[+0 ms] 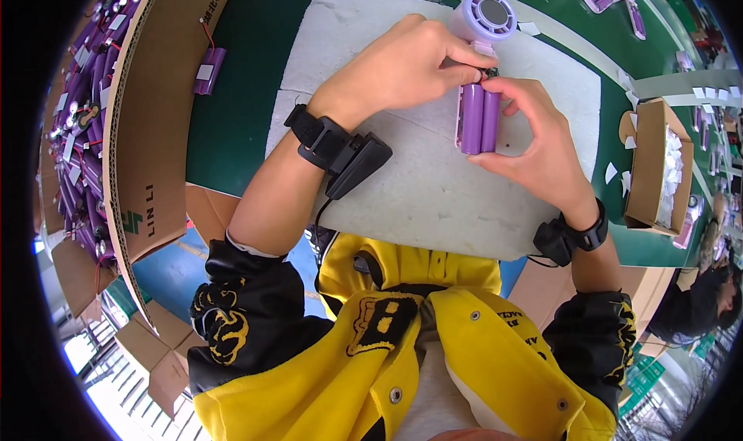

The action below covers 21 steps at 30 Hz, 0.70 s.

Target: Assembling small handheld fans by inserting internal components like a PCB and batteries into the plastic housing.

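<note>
- Green tabletop point(240, 124) carries a pale, flat, foam-like slab point(410, 201).
- Over it, a purple twin-cylinder battery pack point(480, 120) lies along the handle of a lilac, round-headed plastic fan point(474, 25).
- I see the left hand point(410, 62) pinched at the pack's upper end; what it grips I cannot tell.
- Right hand point(546, 143), curved half open, spans the pack end to end, holding it.

The left hand point(414, 63) pinched wiring point(492, 73) below a lilac fan head point(489, 14) while the right hand point(543, 147) held two purple cells point(473, 120).
</note>
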Each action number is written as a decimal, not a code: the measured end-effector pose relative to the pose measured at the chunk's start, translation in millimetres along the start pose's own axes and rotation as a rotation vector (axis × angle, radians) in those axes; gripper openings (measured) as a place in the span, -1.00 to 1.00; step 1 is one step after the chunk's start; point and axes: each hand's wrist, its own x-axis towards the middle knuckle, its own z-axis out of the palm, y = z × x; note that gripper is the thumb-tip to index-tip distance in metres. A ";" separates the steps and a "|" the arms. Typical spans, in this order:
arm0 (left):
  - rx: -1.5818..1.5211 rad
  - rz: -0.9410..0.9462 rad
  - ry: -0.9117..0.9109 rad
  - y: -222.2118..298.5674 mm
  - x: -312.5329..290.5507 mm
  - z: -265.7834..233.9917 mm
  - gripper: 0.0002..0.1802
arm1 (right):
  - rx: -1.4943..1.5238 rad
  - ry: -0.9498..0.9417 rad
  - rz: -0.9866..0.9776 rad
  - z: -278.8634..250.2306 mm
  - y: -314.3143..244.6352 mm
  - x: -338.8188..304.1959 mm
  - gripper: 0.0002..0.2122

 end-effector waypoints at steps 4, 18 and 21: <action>0.000 0.011 -0.004 -0.3 -0.3 -0.4 -0.68 | 0.008 -0.016 0.006 -1.5 0.9 0.1 -0.30; 0.031 0.043 -0.032 1.5 -2.3 -5.4 -0.63 | -0.080 0.033 -0.040 0.0 -7.5 -5.5 -0.44; 0.032 0.051 -0.031 0.6 -2.6 -5.1 -0.62 | -0.115 0.045 -0.075 0.7 -6.6 -6.2 -0.47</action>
